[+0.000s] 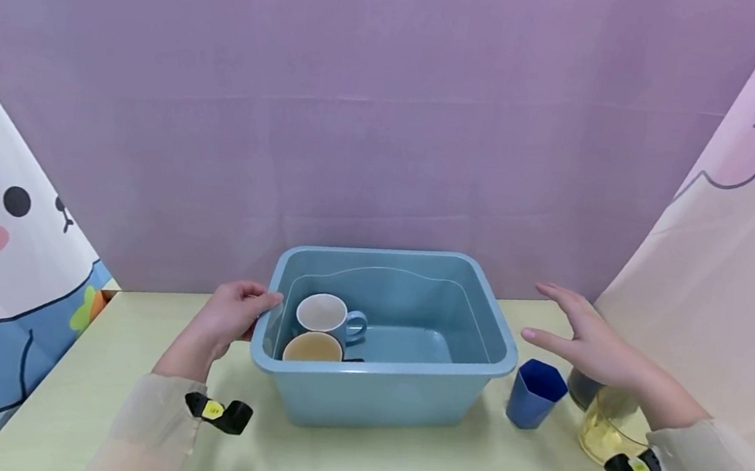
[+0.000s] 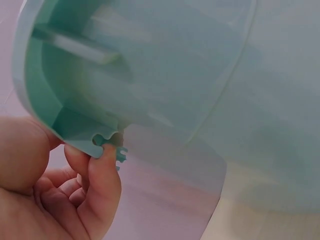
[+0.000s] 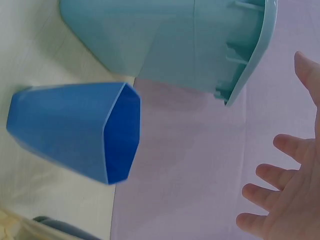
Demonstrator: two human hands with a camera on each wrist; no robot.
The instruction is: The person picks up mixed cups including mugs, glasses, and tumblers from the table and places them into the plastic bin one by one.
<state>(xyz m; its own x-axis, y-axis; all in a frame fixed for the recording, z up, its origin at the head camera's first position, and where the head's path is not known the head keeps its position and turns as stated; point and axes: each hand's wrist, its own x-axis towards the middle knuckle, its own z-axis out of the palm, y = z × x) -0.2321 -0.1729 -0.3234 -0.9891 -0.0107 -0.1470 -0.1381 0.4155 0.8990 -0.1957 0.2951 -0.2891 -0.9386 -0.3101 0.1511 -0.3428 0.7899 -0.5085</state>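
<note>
A light blue plastic basin (image 1: 387, 392) stands on the table. My left hand (image 1: 233, 315) grips its left rim, thumb on top and fingers curled beneath, as the left wrist view of the basin wall (image 2: 165, 75) shows. Inside, at the left, are a blue mug (image 1: 322, 313) with a white interior and a cup (image 1: 313, 347) with a cream interior. To the right of the basin, my right hand (image 1: 583, 333) is in the air with fingers spread, holding nothing. Below and left of it a dark blue hexagonal cup (image 1: 536, 393) stands upright, seen closely in the right wrist view (image 3: 70, 130).
A transparent yellow glass (image 1: 607, 433) stands under my right forearm, and a dark grey cup (image 1: 582, 389) is partly hidden behind it. Purple cloth (image 1: 391, 113) hangs along the table's back edge, with printed cloth at both sides.
</note>
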